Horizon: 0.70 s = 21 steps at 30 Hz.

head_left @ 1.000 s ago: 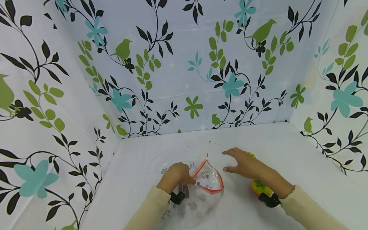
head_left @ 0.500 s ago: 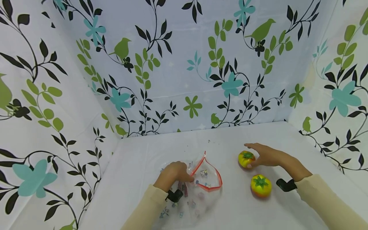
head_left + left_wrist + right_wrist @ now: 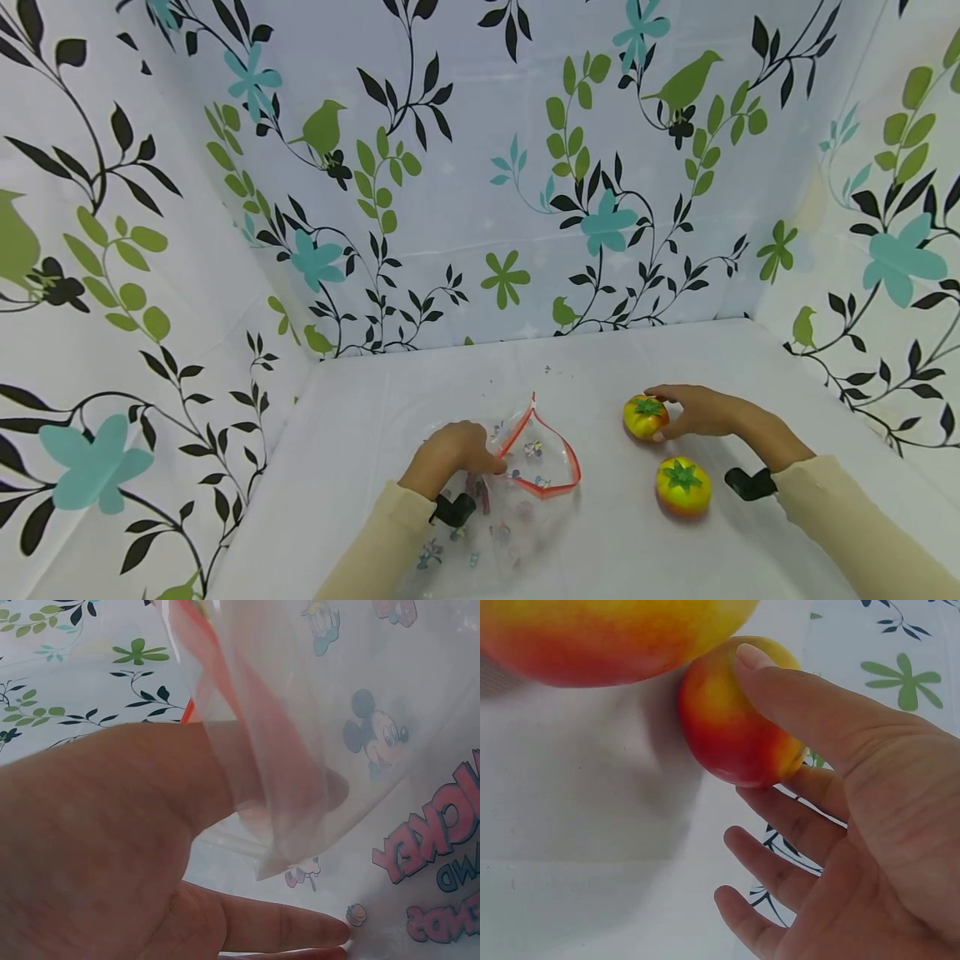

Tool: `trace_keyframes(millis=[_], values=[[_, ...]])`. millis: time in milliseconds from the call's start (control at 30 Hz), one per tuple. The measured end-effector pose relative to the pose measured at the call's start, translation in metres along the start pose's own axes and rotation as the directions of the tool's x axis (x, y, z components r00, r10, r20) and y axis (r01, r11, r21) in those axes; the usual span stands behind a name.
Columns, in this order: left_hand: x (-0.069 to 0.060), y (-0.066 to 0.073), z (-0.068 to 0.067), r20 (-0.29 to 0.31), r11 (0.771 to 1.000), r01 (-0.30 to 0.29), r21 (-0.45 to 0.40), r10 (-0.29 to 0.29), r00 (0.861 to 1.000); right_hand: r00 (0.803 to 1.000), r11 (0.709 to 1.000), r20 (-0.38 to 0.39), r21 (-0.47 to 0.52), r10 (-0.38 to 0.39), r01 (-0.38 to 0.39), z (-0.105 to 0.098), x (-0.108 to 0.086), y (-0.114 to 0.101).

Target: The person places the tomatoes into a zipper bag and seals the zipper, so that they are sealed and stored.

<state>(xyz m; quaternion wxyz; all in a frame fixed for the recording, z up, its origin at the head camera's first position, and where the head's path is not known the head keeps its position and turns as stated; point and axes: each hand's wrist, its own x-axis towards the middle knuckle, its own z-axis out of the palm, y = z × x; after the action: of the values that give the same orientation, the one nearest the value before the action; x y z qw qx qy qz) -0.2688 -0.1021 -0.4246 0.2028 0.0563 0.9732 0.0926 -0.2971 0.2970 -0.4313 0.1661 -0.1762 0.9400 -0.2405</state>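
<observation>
My left hand [image 3: 453,452] pinches the edge of a clear plastic zip bag [image 3: 510,546] with cartoon prints. The bag's red-rimmed mouth gapes toward the right. In the left wrist view, the thumb goes behind the bag's film [image 3: 420,667] while other fingers stay outside. Over on the right, my right hand [image 3: 705,412] has thumb and fingers around the farther yellow-and-red toy tomato [image 3: 643,417], which appears to rest on the table. The right wrist view shows the thumb lying against this tomato [image 3: 731,735]. A second toy tomato [image 3: 683,487] sits nearer, below the right hand.
A white cloth covers the table [image 3: 600,542]. Curtains [image 3: 480,183] printed with leaves, birds and flowers stand at the back and both sides. Dark wrist cameras [image 3: 750,483] sit on both wrists.
My right hand has moved right from beside the bag to the farther toy tomato, and its fingers have closed in around it. The left hand keeps its hold on the bag.
</observation>
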Motion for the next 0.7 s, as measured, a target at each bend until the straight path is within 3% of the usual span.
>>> trace_keyframes(millis=[700], values=[[-0.0009, -0.0004, -0.0004, -0.007, 1.0, -0.004, 0.002, 0.004, 1.0, 0.998, 0.999, -0.06, 0.049, -0.003, 0.006, 0.0085, 0.0011, 0.009]])
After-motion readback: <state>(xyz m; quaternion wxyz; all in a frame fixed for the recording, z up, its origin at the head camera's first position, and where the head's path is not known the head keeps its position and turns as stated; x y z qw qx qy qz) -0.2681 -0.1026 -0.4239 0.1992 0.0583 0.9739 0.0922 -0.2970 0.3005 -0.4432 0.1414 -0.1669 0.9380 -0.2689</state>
